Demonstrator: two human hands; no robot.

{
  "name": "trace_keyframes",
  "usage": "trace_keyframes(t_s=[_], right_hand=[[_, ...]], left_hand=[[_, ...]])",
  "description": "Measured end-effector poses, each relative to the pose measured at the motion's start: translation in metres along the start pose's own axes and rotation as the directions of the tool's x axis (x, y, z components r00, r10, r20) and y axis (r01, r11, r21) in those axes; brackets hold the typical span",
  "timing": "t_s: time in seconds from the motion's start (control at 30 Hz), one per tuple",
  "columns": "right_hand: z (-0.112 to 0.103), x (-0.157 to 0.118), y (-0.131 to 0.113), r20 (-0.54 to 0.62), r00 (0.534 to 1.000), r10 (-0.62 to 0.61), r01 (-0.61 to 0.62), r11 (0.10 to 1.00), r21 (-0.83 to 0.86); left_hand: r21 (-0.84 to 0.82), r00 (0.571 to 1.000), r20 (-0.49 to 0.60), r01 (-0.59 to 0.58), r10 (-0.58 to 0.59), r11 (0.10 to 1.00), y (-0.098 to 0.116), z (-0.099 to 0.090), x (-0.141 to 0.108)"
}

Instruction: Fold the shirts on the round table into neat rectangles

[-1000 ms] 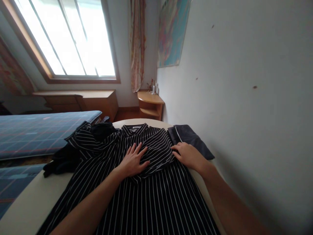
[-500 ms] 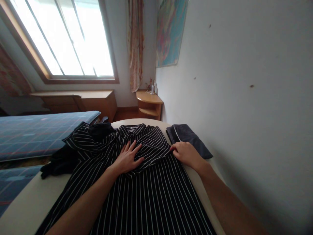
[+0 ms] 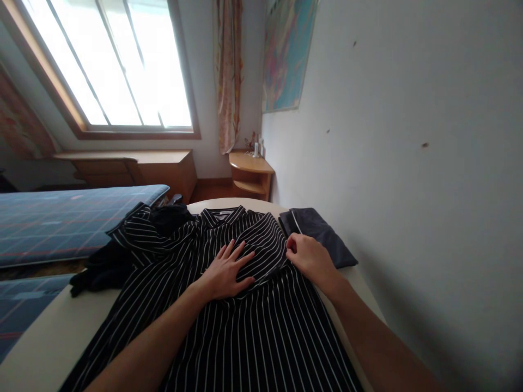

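Observation:
A black shirt with white stripes (image 3: 261, 337) is spread over a pale table, its collar at the far end. One short sleeve lies out to the left; the right side is folded in across the chest. My left hand (image 3: 229, 270) rests flat on the chest of the shirt, fingers spread. At the shirt's right edge, my right hand (image 3: 311, 258) has its thumb and fingers pinched together on the striped cloth. Just beyond the right hand sits a folded dark grey garment (image 3: 322, 234).
Dark crumpled cloth (image 3: 102, 270) lies by the left sleeve. The pale table (image 3: 36, 348) has a rounded far edge. A blue plaid mattress (image 3: 73, 223) is on the left, a white wall (image 3: 429, 228) on the right. Behind are a desk (image 3: 163, 157) and a corner shelf (image 3: 250, 161).
My left hand has slid to the right across the shirt's chest, and the cloth there looks smoother. My right hand stays at the shirt's right edge, nearly in place.

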State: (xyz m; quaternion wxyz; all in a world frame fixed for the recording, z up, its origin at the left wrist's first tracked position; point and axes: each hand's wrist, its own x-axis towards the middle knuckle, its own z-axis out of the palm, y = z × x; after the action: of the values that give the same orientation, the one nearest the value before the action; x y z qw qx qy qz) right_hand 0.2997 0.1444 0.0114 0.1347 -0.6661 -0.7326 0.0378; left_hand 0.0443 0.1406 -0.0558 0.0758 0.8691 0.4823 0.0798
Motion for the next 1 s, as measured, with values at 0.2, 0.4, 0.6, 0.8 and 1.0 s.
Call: trace_keyframes(t_s=[0.2, 0.4, 0.6, 0.8, 1.0], right_hand=[[-0.001, -0.006, -0.007, 0.082, 0.997, 0.012, -0.008, 0.999, -0.048], [-0.001, -0.007, -0.001, 0.127, 0.992, 0.022, -0.006, 0.992, -0.123], [0.001, -0.006, -0.003, 0.137, 0.990, 0.019, -0.002, 0.992, -0.126], [0.006, -0.004, -0.003, 0.116, 0.993, 0.002, 0.009, 0.995, -0.096], [0.009, -0.002, -0.001, 0.101, 0.995, -0.013, 0.021, 0.997, -0.073]], left_hand=[[-0.040, 0.998, 0.033, -0.054, 0.056, 0.998, 0.010, 0.001, -0.002], [-0.077, 0.990, -0.128, 0.052, -0.062, 0.996, -0.005, -0.003, 0.013], [0.091, 0.920, -0.178, 0.368, -0.349, 0.925, -0.064, -0.014, 0.061], [0.117, 0.879, -0.111, 0.475, -0.464, 0.872, -0.107, -0.014, 0.087], [0.132, 0.834, -0.178, 0.547, -0.523, 0.827, -0.110, -0.017, 0.098]])
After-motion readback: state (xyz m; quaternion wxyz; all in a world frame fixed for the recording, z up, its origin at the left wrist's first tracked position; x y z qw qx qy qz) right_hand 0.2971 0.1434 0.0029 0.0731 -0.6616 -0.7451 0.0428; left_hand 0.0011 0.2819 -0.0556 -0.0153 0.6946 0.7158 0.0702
